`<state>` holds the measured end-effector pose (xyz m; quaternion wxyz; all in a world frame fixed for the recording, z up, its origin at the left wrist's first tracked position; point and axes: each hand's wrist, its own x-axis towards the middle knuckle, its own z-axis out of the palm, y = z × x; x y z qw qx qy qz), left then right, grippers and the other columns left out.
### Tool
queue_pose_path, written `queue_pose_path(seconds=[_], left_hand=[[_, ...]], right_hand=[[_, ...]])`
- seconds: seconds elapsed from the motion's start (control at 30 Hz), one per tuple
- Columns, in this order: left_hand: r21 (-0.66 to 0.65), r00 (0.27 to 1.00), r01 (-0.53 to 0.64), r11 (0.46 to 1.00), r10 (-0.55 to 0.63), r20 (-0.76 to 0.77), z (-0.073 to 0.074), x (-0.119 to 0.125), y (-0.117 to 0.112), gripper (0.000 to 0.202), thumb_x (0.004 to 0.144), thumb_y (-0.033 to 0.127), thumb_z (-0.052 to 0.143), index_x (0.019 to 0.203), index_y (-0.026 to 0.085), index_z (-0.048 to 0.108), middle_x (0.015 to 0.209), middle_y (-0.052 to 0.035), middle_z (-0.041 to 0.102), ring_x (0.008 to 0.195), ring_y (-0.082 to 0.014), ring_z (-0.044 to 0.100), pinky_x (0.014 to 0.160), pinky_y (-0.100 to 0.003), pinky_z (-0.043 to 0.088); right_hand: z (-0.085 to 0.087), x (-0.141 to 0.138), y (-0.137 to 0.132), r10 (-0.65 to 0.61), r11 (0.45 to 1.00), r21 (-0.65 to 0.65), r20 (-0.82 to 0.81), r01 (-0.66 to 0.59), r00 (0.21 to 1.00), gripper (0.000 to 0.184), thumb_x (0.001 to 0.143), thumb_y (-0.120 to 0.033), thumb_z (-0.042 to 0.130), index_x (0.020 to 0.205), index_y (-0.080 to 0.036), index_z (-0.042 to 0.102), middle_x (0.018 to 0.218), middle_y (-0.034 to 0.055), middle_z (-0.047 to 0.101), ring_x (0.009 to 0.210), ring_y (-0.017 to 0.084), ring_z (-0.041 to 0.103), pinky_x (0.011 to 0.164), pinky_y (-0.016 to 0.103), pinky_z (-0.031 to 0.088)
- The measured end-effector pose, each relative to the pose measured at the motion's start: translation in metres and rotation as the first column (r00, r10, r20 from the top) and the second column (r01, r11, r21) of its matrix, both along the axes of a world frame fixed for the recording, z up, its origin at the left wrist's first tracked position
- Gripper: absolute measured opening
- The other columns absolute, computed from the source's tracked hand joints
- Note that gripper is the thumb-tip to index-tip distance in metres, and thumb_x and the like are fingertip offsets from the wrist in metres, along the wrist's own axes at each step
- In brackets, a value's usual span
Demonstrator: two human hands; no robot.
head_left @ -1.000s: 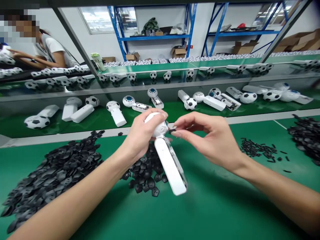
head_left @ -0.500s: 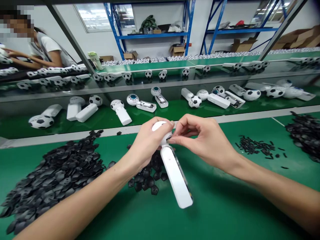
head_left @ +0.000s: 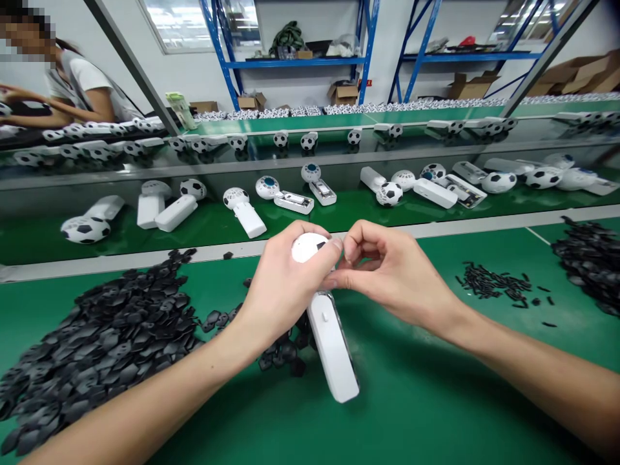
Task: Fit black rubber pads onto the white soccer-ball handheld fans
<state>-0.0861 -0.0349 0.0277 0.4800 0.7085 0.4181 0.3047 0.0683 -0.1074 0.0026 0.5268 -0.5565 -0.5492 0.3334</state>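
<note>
Above green bench (head_left: 411,400), white ball-headed device (head_left: 333,349) was gripped closed in left hand (head_left: 285,290), handle pointing down, over edge of black hexagon patches (head_left: 101,342). Right hand (head_left: 394,274) was held in narrow pinch just beside ball head (head_left: 305,248); whether anything was pinched could not be told.
</note>
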Motion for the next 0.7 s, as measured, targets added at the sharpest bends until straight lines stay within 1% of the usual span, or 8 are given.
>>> queue_pose_path(seconds=[0.13,0.23,0.3,0.37,0.43,0.5,0.6,0.7], left_hand=[[0.000,1.000,0.007,1.000,-0.007,0.013,0.001,-0.001,-0.003,0.019,0.082,0.037,0.073,0.087,0.018,0.071,0.076,0.0012,0.068,0.064,-0.0123,0.056,0.052,-0.021,0.041],[-0.010,0.999,0.009,1.000,-0.008,0.033,0.002,-0.001,-0.002,0.018,0.082,0.036,0.074,0.086,0.018,0.071,0.074,0.0013,0.068,0.063,-0.0121,0.056,0.051,-0.021,0.041],[-0.020,0.998,0.004,1.000,-0.003,0.067,0.003,-0.001,-0.002,0.019,0.082,0.036,0.074,0.087,0.018,0.072,0.077,0.0004,0.069,0.064,-0.0128,0.057,0.051,-0.022,0.042],[-0.015,0.994,0.007,1.000,-0.005,0.107,0.004,0.000,-0.001,0.019,0.083,0.036,0.073,0.088,0.018,0.073,0.082,-0.0012,0.071,0.069,-0.0141,0.059,0.053,-0.023,0.044],[-0.015,0.991,0.013,1.000,-0.011,0.135,0.005,0.000,-0.002,0.019,0.083,0.035,0.073,0.089,0.018,0.073,0.087,-0.0025,0.072,0.072,-0.0149,0.060,0.055,-0.024,0.045],[-0.036,0.989,0.022,0.999,-0.017,0.150,0.005,0.000,-0.005,0.020,0.084,0.036,0.073,0.091,0.017,0.073,0.088,-0.0031,0.071,0.073,-0.0152,0.059,0.056,-0.024,0.045],[-0.046,0.987,0.052,0.998,-0.044,0.158,0.007,0.000,-0.008,0.020,0.087,0.037,0.072,0.093,0.018,0.073,0.088,-0.0036,0.071,0.074,-0.0161,0.059,0.056,-0.026,0.045],[0.092,0.984,0.050,0.995,-0.065,0.166,0.011,-0.003,-0.001,0.019,0.089,0.039,0.076,0.092,0.021,0.074,0.090,-0.0038,0.072,0.076,-0.0172,0.061,0.060,-0.028,0.048]], right_hand=[[0.000,0.000,0.000,0.004,1.000,0.020,0.077,-0.006,0.997,0.040,0.077,-0.021,0.093,0.077,-0.023,0.054,0.074,-0.0058,0.067,0.071,0.014,0.063,0.062,0.026,0.052],[-0.005,-0.003,-0.002,-0.041,0.988,0.153,0.221,0.007,0.974,0.039,0.087,-0.026,0.089,0.080,-0.024,0.050,0.076,-0.0049,0.066,0.070,0.013,0.062,0.056,0.024,0.049],[-0.011,-0.005,-0.002,-0.135,0.947,0.319,0.346,0.019,0.928,0.037,0.096,-0.035,0.083,0.085,-0.024,0.050,0.079,-0.0037,0.065,0.069,0.013,0.060,0.056,0.024,0.047],[-0.018,-0.008,-0.001,-0.254,0.880,0.475,0.443,0.015,0.860,0.036,0.104,-0.044,0.073,0.089,-0.024,0.048,0.081,-0.0027,0.063,0.067,0.013,0.057,0.055,0.026,0.044],[-0.022,-0.008,0.000,-0.319,0.836,0.549,0.490,-0.003,0.811,0.037,0.108,-0.051,0.066,0.091,-0.025,0.047,0.081,-0.0026,0.061,0.064,0.012,0.054,0.053,0.028,0.039],[-0.023,-0.007,0.002,-0.332,0.826,0.564,0.499,-0.009,0.800,0.038,0.108,-0.055,0.063,0.092,-0.025,0.046,0.081,-0.0027,0.061,0.062,0.012,0.052,0.052,0.029,0.036],[-0.017,-0.004,0.004,-0.281,0.851,0.525,0.467,-0.008,0.838,0.042,0.103,-0.058,0.070,0.093,-0.026,0.046,0.082,-0.0034,0.060,0.062,0.012,0.051,0.053,0.029,0.038],[-0.008,-0.001,0.006,-0.203,0.883,0.469,0.348,0.017,0.915,0.046,0.096,-0.055,0.082,0.090,-0.026,0.047,0.080,-0.0047,0.057,0.063,0.012,0.050,0.055,0.027,0.041]])
